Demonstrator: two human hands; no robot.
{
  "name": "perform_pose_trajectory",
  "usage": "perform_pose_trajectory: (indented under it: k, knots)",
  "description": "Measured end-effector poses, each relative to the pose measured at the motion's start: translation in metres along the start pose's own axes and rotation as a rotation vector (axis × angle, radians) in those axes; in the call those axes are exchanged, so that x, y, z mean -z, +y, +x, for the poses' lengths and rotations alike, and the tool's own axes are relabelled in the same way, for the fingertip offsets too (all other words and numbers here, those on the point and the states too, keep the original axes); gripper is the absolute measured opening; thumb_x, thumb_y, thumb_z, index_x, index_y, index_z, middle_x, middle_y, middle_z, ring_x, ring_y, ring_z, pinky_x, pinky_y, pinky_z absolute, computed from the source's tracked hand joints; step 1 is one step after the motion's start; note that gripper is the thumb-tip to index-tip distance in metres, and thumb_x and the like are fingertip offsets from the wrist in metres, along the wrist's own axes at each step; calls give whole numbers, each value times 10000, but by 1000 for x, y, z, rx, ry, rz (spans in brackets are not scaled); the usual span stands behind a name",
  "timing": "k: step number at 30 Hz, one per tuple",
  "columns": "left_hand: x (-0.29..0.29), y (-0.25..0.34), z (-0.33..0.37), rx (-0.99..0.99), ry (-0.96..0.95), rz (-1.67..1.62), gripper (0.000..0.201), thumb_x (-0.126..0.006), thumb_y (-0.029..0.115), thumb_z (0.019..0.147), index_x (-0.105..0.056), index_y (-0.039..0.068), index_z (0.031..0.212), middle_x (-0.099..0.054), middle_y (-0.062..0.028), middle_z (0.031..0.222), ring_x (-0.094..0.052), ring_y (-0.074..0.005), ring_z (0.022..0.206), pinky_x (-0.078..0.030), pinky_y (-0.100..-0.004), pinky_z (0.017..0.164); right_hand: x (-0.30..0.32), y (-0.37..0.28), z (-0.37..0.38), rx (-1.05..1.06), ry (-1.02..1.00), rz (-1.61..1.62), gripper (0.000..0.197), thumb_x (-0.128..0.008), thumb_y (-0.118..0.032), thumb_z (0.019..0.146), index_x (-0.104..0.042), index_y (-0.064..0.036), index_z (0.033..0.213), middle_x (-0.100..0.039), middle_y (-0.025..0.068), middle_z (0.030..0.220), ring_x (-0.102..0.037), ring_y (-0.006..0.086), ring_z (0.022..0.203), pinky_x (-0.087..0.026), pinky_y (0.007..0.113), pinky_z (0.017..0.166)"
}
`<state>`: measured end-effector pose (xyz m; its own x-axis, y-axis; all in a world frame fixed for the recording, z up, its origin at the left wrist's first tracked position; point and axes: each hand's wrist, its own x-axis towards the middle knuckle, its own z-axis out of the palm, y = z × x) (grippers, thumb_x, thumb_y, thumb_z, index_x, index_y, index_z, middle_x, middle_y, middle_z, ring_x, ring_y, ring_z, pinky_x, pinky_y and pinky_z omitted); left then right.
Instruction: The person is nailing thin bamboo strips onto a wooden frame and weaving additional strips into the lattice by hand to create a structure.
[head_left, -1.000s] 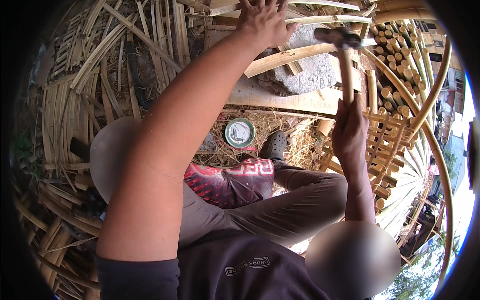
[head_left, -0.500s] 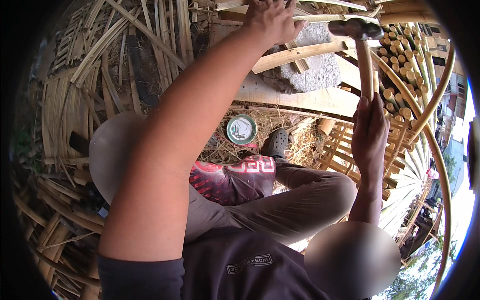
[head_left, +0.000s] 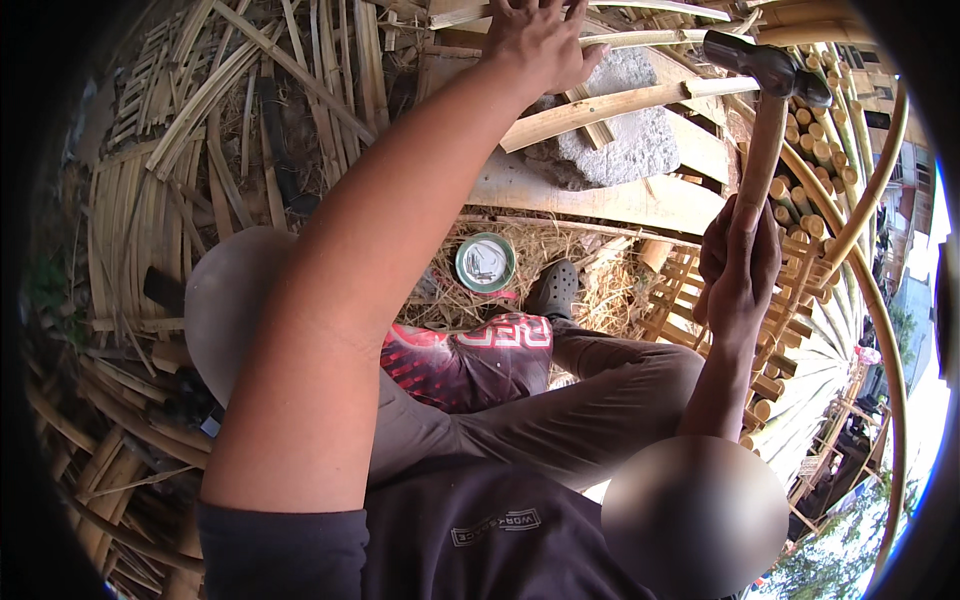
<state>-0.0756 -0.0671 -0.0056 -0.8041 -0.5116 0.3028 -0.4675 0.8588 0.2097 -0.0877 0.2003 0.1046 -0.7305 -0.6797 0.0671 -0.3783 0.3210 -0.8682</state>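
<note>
My right hand (head_left: 742,255) is wrapped round the wooden handle of a hammer (head_left: 768,140), whose dark metal head is up at the right. At the top edge, my left hand (head_left: 538,45) lies with fingers spread and thumb out over bamboo strips; its fingertips are partly cut off by the frame. Beside its thumb, a split bamboo strip (head_left: 650,38) runs to the right toward the hammer head. A wider bamboo piece (head_left: 610,103) and a short offcut lie across a rough grey stone block (head_left: 635,150) below that hand.
A flat board (head_left: 590,190) lies under the block. A green-rimmed round dish (head_left: 485,263) with small nail-like pieces sits on straw near my shoe (head_left: 556,288). Split bamboo (head_left: 130,210) is heaped at left. Cut bamboo poles (head_left: 825,150) and a slatted frame (head_left: 675,290) stand at right.
The hammer has swung to the right and its handle now leans further that way. My right hand has turned with it. My left hand stays about where it was.
</note>
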Motion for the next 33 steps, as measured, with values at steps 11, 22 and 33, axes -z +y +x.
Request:
perform_pose_trajectory:
  k: [11,22,33]
  knots:
    - [-21,-5,2,50,-16,109,768,-262,647,962,-194,174,1562,-159,-113,1622,-99,-396,1487,-4,-701,1139,11,45,23,-563,-63,863,314,-454,-403,1034,-506,-94,1053,-330,-73,653,-289,27,517,-243,178,428]
    - [-9,-5,3,-31,90,54,725,-394,604,961,-277,178,1536,-172,-186,1602,-284,-448,1413,-168,-703,1108,27,85,44,-762,-105,1725,361,-451,-368,1038,-361,-83,835,-331,-34,693,-290,42,518,-278,173,381]
    - [-1,1,-3,-123,120,62,509,-481,496,962,-605,104,1261,-530,-124,1347,-357,-280,1371,-116,-668,1139,46,75,28,-695,-46,1640,346,-489,-354,1025,-375,-72,860,-331,-24,701,-299,47,509,-264,173,371]
